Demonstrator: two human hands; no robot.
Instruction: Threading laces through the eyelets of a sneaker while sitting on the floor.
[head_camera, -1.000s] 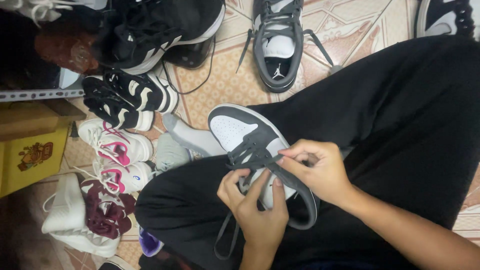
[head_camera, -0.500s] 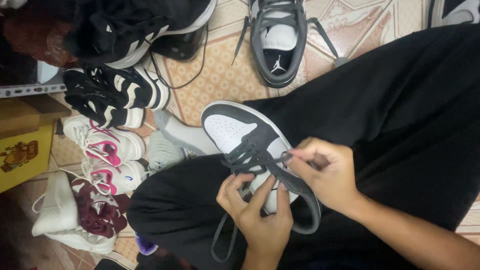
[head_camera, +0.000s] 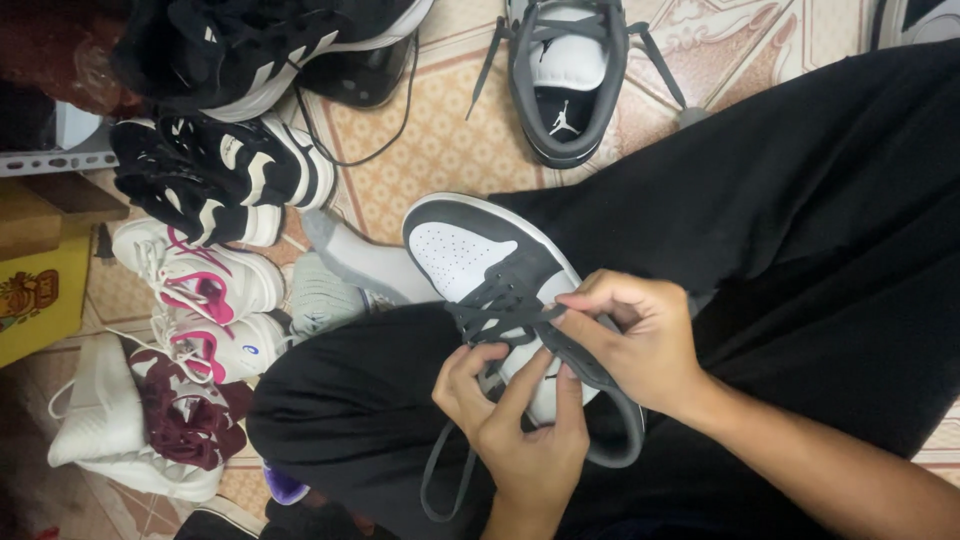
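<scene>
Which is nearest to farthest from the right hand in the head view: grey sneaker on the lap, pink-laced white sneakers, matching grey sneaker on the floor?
1. Grey sneaker on the lap: right hand touches its lace.
2. Matching grey sneaker: floor, top centre.
3. Pink-laced white sneakers: far left.

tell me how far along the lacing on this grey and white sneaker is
Done: the lower eyelets of the sneaker look laced. In hand: the right hand pinches the grey lace; the left hand steadies the tongue. Left: a lace end hangs loose, untied.
</scene>
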